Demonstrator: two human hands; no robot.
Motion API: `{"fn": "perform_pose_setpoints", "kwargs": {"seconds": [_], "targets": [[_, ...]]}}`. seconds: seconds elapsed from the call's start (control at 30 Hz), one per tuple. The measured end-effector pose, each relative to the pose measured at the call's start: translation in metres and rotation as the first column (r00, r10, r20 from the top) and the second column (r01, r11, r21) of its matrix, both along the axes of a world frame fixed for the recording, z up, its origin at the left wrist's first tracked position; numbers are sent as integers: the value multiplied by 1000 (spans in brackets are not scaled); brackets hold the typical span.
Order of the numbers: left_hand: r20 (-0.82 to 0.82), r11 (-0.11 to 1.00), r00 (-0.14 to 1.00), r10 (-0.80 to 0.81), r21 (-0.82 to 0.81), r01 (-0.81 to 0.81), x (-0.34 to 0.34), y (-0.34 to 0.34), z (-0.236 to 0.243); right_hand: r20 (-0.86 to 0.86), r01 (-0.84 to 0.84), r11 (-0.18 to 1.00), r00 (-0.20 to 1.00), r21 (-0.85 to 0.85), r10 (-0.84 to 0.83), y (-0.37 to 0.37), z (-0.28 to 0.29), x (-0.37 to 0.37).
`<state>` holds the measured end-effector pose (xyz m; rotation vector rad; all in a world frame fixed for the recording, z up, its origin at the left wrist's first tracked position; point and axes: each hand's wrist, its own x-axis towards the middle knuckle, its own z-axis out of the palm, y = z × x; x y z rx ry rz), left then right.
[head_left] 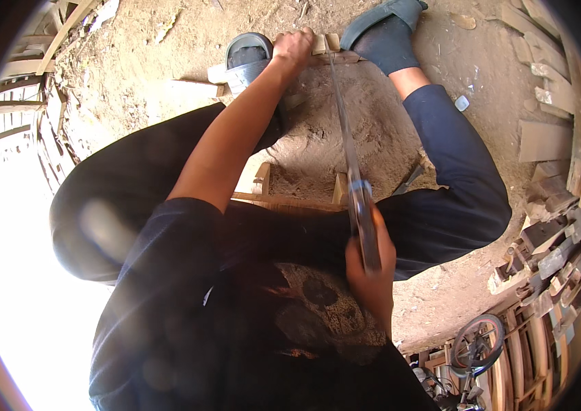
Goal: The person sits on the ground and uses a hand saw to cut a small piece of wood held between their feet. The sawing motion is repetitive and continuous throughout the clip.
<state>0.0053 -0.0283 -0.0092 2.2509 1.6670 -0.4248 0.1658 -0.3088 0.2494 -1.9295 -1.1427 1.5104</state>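
My right hand [374, 259] is closed round the handle of a handsaw [346, 130], close to my body. Its long, narrow blade runs away from me, seen nearly edge-on, and the far end meets a small piece of wood [320, 45] on the ground. My left hand [293, 48] reaches out with its fingers curled over the left end of that wood, just left of the blade. My sandalled left foot [248, 55] and my right foot [383, 42], in a dark sock and sandal, stand on either side of the wood.
I sit on a low wooden seat [283, 201] above bare dirt ground [386, 130]. Stacked wood offcuts [544, 181] line the right side. A bicycle-like wheel [477, 344] stands at the lower right among planks. Wooden slats [16, 106] are at the left, beside bright light.
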Motion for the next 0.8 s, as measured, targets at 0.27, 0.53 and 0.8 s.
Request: {"fn": "perform_pose_setpoints", "kwargs": {"seconds": [0.27, 0.53, 0.8], "targets": [[22, 1000, 1000, 9, -29, -8, 3, 3, 8, 19, -13, 998, 1000, 55, 12, 17, -21, -5], [13, 1000, 1000, 20, 5, -20, -8, -4, -4, 16, -26, 997, 1000, 69, 25, 9, -22, 1], [94, 1000, 995, 14, 23, -16, 8, -4, -2, 226, -190, 977, 960, 98, 164, -12, 35, 0]]}}
